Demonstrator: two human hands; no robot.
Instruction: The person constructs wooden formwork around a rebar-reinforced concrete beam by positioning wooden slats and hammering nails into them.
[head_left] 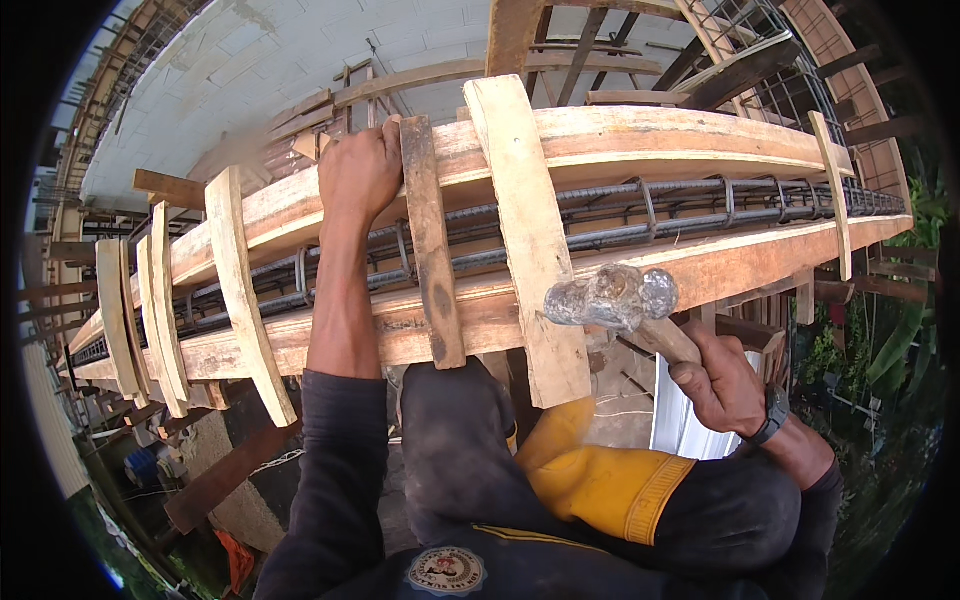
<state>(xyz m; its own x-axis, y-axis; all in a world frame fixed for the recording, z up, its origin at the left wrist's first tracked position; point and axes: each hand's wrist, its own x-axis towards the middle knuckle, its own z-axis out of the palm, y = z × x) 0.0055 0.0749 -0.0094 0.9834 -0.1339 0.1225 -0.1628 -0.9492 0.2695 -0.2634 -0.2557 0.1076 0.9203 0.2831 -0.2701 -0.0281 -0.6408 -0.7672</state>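
Note:
My right hand (725, 385) is wrapped around the wooden handle of a hammer (612, 297). Its worn metal head is held above the near side of a long timber form, over the lower part of a pale wooden crosspiece (525, 220). Reaching across the form, my left hand (360, 165) closes over the top edge of the far board (620, 135); its fingertips are hidden. Beside that hand lies a dark, stained crosspiece (432, 240), spanning to the near board (740, 262). Ribbed steel bars (600, 222) with bent ties run between both boards.
More crosspieces (245, 290) span the form to the left, and a thin one (830, 190) at the right. Beyond stands a pale block wall (240, 70). My knees, one in yellow boot-like covering (600, 480), are close below. Scrap timber (235, 475) lies lower left, plants at right.

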